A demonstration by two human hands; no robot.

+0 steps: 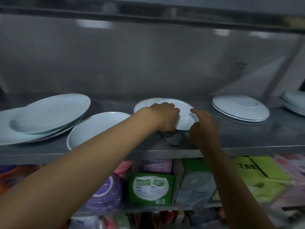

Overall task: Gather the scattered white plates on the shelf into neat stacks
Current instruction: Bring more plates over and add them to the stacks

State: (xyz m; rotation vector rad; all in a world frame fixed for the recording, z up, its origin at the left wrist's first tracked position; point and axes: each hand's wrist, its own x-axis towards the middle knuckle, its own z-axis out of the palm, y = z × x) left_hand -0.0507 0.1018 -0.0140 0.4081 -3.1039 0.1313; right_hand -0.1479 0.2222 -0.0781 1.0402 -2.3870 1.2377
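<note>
Gripping the near-left rim of a small white plate (183, 113), the left hand (162, 117) has its fingers curled over and under the edge, so the plate sits tilted, its near edge lifted off the steel shelf (247, 139). That plate overlaps 1 or 2 more small plates (148, 102) lying just behind it, mid-shelf. Right hand (203, 128) hovers just beside the plate's right rim w/ index finger stretched out toward it, other fingers loosely bent, holding nothing; can't tell if the fingertip actually touches.

Left end of shelf: a sloppy stack of large plates (46, 116), top one tilted and shifted off the ones below. Just beside it, nearer the front edge, a single deep plate (95, 128), partly hidden by the left forearm. Right of the hands, well apart, two upside-down plates (239, 108) stacked fairly neatly (foot ring up). At far right another pile (293, 101), cut off by the frame.

Below the shelf: assorted packages, incl. a green pack (151, 189) and a purple tub (105, 194).
</note>
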